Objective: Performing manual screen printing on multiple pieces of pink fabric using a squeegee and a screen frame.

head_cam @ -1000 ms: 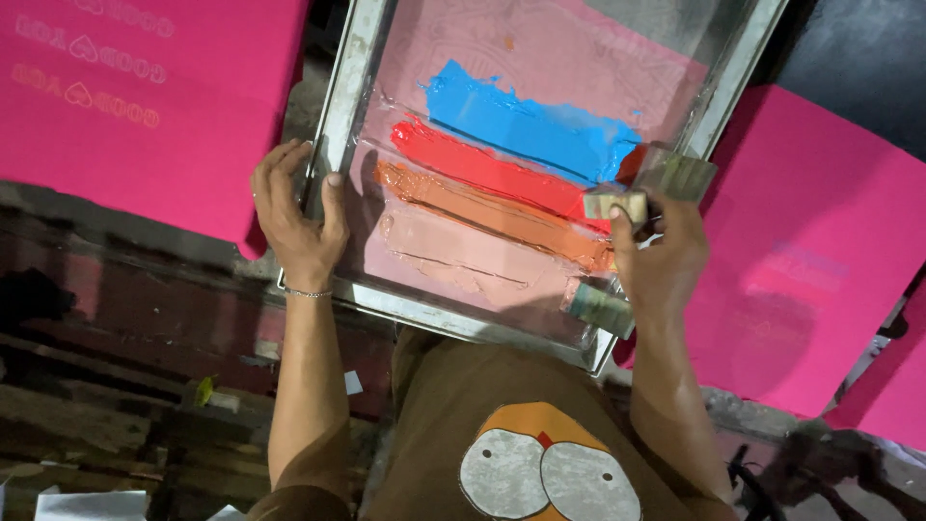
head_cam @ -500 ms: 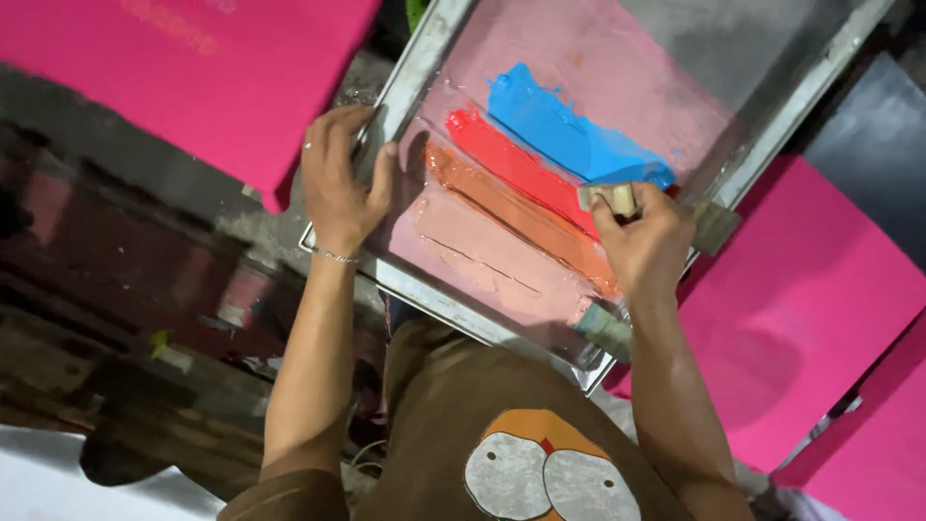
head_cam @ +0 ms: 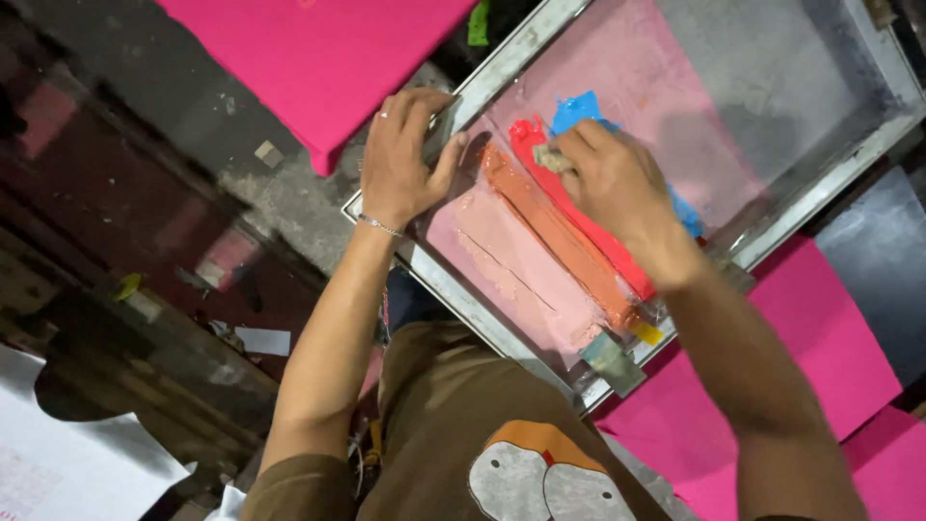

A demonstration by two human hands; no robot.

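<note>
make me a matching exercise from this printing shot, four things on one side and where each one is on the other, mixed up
Things:
1. left hand
2. right hand
3. blue ink
4. pale pink ink band

Places:
A. nearest the person's body, beside the orange band
B. on the screen frame's corner
C. farthest ink from the person, by the fingertips
D. over the red and blue inks, gripping a small tool

Pairs: 1-B, 2-D, 3-C, 4-A

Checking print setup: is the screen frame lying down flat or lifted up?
Cannot tell for sure. The left hand presses the screen frame's edge; pink fabric lies beneath.
</note>
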